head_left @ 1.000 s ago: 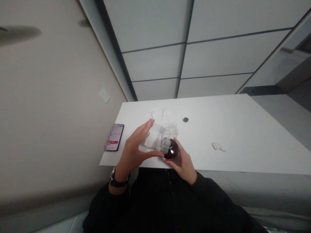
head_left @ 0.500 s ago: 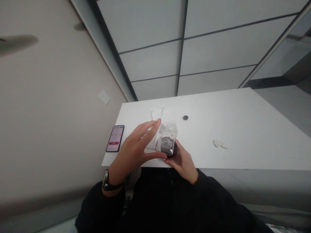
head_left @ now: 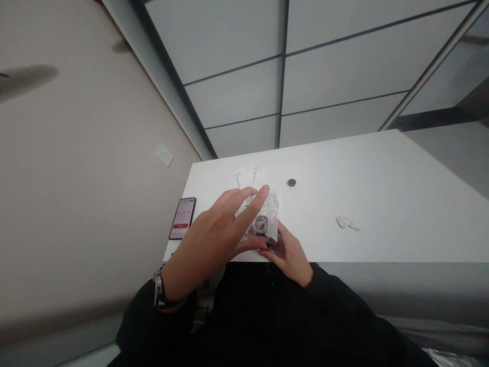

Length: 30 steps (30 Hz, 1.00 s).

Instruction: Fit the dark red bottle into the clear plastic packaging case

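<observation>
My left hand (head_left: 214,229) reaches over a clear plastic case (head_left: 272,219). Its thumb runs along the near side and its fingers arch above the top, closed around the case. A round grey part with rings (head_left: 261,224) shows through the clear plastic. My right hand (head_left: 292,255) is closed at the case's right near corner, around a dark object (head_left: 272,240) mostly hidden behind the case. Just beyond my left fingers, crumpled clear plastic wrapping (head_left: 246,176) lies on the white table (head_left: 317,224).
A phone (head_left: 182,218) with a lit screen lies at the table's left edge. A small dark disc (head_left: 291,182) sits toward the back. Farther right is a small crumpled whitish piece (head_left: 346,223). The wall with a socket (head_left: 164,155) rises on the left.
My left hand has moved slightly right and forward with the clear case. The dark round object with a reddish edge in my right hand is now more covered.
</observation>
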Motion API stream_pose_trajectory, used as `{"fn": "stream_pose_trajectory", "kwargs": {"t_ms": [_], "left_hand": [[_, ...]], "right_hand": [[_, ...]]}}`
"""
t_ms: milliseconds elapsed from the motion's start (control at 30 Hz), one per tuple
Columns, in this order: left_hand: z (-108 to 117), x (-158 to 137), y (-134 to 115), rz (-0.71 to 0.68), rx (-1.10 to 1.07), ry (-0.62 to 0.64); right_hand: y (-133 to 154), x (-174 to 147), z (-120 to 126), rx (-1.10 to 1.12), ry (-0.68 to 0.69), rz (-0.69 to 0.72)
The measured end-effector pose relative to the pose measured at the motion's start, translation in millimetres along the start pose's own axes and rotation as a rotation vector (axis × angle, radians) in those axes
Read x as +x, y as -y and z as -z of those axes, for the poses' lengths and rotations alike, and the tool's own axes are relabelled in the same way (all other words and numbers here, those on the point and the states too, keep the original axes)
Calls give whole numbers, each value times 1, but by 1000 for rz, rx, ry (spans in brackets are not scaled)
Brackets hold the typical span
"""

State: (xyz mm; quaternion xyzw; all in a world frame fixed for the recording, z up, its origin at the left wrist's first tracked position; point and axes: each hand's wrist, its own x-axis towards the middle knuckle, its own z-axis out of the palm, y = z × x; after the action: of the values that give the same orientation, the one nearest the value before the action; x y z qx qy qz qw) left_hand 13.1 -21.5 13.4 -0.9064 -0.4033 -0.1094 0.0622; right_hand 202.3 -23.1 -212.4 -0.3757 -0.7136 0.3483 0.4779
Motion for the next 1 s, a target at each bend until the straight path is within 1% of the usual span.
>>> {"fn": "stream_pose_trajectory", "kwargs": {"t_ms": [233,567,833,933,1000], "left_hand": [[6,8,-6,-21,55,36],[8,12,-11,-15,142,83],[11,16,-16,13,149,118],[12,18,-19,30,174,149],[13,19,-21,33,177,148]], "right_hand": [[4,1,1,42,14,-73],[5,1,3,31,7,-66],[-2,-1,1,-19,-10,-12],[-4,-2,0,-25,-15,-13],[-4,-2,0,-27,-13,-21]]}}
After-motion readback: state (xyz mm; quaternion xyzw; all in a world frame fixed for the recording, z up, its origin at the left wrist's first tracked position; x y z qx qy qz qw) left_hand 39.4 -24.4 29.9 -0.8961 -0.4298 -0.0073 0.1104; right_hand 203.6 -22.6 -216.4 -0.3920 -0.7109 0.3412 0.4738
